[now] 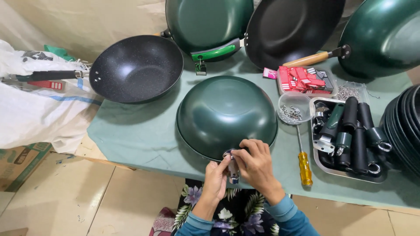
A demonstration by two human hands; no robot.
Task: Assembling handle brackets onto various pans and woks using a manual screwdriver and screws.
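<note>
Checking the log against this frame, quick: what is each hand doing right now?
Left hand: closed, pinching the metal handle bracket at the rim of the upturned green wok.
Right hand: closed on the same bracket from above.

Five woks (pixel 226 114), one screwdriver (pixel 304 164)

left hand (pixel 217 174), right hand (pixel 255 162), fingertips pinched together

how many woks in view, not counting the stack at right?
5: upturned wok by both hands; black wok left; green wok, black wok and green wok along the back. The stack may hide more.
</note>
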